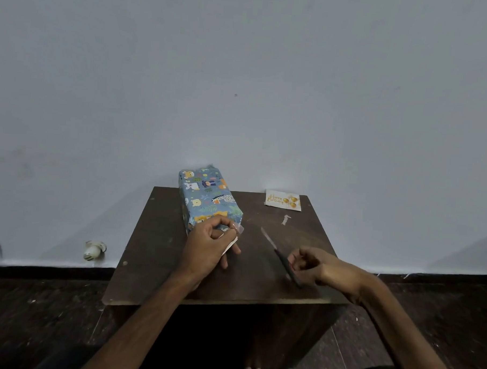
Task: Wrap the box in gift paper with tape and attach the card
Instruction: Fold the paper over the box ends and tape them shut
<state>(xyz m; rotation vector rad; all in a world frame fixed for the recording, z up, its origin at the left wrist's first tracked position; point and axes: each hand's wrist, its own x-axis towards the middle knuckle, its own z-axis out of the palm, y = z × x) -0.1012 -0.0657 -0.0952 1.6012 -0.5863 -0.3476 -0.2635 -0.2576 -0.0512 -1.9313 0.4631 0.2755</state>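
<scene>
Hands: left hand (206,248) is pinching a clear tape strip (239,228) just beside the near end of the wrapped box (208,199); judged best, it is wanting flat, centred pressing over the end fold. Left fingers (216,234) are curling, forearm reaching across the table (155,250); right hand (310,264) is gripping scissors (279,255), blades pointing away. Card (283,200) is lying at the table's far-right corner, well apart

There is one table (155,250), one wrapped box (208,199), one card (283,200), one pair of scissors (278,255), one strip of tape (239,228), one small pale scrap (285,219) and one white object (93,250) — and two hands, the left hand (206,247) and the right hand (311,265).
</scene>
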